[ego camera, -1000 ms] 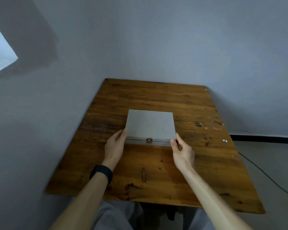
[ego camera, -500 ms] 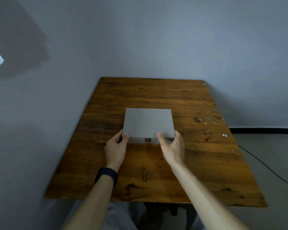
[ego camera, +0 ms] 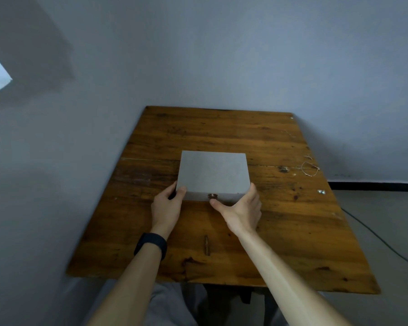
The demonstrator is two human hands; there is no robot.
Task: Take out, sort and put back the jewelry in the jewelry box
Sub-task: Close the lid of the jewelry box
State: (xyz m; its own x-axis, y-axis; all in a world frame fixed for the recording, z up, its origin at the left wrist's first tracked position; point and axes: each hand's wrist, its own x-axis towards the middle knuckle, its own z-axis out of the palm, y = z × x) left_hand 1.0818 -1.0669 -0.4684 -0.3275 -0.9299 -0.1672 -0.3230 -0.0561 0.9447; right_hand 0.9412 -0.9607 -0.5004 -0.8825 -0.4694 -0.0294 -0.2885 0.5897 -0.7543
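The closed flat grey rectangular jewelry box (ego camera: 212, 171) sits mid brown wooden surface (ego camera: 222, 130). The left hand (ego camera: 166, 205) has its grip round the 7 o'clock corner. The right hand (ego camera: 242, 210) has its grip round the 5 o'clock corner, thumb beneath the small brass clasp (ego camera: 212, 196). Likely rigid and light; lift the lid at its front edge.

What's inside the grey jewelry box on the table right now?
Nothing inside shows: the jewelry box is closed, its clasp at the front. Its contents are hidden. A thin chain lies outside, on the table.

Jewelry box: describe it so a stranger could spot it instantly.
Find the wooden table by the grey wall. At its centre sits the jewelry box. Unlike the chain to its right, it's a flat, closed grey box with a front clasp.
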